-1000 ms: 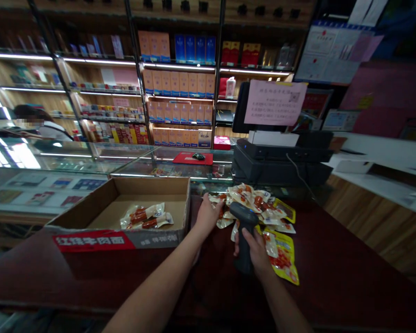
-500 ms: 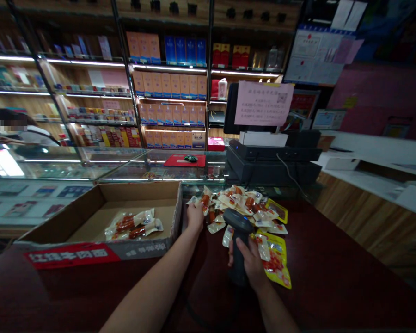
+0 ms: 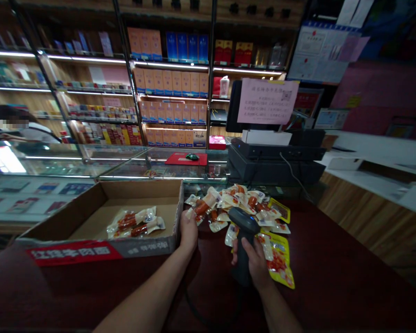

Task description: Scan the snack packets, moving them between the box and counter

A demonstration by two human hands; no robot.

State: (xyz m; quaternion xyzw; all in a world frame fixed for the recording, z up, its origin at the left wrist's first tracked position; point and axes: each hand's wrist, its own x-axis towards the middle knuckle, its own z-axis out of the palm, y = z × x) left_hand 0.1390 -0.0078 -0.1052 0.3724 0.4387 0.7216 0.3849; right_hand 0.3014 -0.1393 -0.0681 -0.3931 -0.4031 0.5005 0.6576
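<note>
The left hand (image 3: 189, 230) pinches a sausage packet (image 3: 204, 206) just right of the cardboard box (image 3: 143, 245); the right hand (image 3: 255, 262) is clamped on a barcode scanner (image 3: 243, 221) near the packet pile (image 3: 253, 202).

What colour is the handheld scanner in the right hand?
The pistol-shaped scanner is black, clearest in head view.

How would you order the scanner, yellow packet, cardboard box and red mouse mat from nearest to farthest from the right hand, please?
1. scanner: gripped in the right hand.
2. yellow packet: just right of it, on the counter.
3. cardboard box: to the left.
4. red mouse mat: far back, on the glass counter.
</note>
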